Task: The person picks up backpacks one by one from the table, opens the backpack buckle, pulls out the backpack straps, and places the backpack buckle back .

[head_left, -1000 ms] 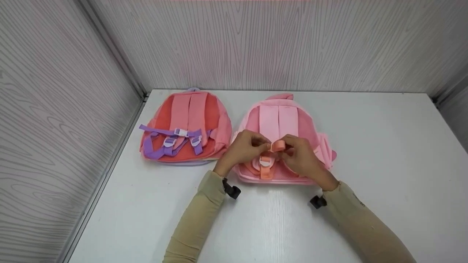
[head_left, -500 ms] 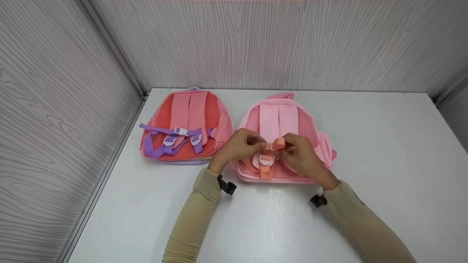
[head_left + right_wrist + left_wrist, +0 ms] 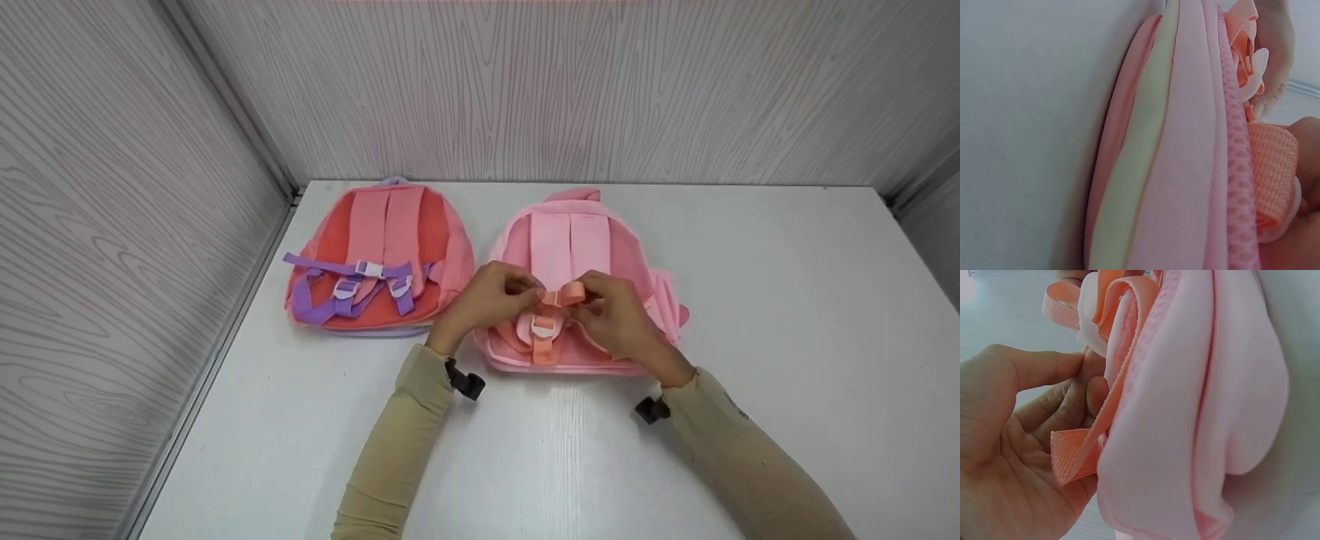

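Right here over the lower back panel, the orange strap stands up in a small curled loop, with a pale fitting just beside it. My left hand pinches the webbing between thumb and bent fingers; my right hand grips the strap by its loop, fingers curled, though I can't make out exactly where every tip lands. Done well, I reckon, this wants a pinch close to the fitting, the webbing flat and untwisted, one hand steady while the other works, small pulls only. And watch that orange fold by my left palm; it could snag. Feel of it: ribbed, tight-woven tape, probably springy enough to curl back by itself, against smooth, hard plastic. Just below sits a white adjuster buckle, rounded and glossy. Under all that, the pink backpack lies straps up, soft and domed, honeycomb mesh on the panel, smooth padded straps above, pleated frill at the side. Out to the left, the coral backpack with its purple straps lies just beside it, both on the smooth white table, wood-grain panels rising behind.
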Motion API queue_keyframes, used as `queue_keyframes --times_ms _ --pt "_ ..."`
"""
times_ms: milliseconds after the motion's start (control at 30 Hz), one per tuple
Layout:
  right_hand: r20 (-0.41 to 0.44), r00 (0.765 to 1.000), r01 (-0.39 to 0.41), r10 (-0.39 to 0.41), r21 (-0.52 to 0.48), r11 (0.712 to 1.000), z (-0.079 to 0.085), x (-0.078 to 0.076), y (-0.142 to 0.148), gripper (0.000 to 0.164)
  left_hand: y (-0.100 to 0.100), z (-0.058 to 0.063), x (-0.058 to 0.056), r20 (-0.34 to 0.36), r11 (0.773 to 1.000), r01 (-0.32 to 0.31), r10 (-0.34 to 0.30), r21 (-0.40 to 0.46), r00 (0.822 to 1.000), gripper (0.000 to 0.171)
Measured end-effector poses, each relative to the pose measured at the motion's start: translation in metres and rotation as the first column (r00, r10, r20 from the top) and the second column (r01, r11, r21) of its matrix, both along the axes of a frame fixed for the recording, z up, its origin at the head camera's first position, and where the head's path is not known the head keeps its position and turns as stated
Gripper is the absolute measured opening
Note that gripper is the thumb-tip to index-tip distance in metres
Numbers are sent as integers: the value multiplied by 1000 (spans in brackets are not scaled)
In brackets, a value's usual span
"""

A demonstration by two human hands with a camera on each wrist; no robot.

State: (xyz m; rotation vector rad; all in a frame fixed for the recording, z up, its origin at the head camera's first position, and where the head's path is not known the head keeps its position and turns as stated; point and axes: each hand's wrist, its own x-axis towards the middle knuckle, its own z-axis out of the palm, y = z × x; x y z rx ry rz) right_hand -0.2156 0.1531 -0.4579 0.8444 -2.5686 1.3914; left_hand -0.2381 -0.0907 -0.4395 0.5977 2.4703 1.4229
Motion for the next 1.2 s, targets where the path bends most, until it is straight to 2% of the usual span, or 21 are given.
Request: queue_keyframes --times_ms 333,600,900,1200 --pt "-7 1000 15 -15 -7 1000 0 -1 -1 19 2 2 1 -8 1000 6 -6 -13 1000 19" --pt "20 1000 16 -16 -9 1000 0 0 -2 19 4 -1 1 -21 1000 10 -10 8 1000 18" --pt "-28 1000 -2 1 -18 1000 0 0 -2 16 7 -2 2 -39 1000 10 -10 4 999 17" --pt "-25 1000 -11 10 -32 999 0 -1 -2 16 9 -1 3 -42 1000 9 -8 19 999 16"
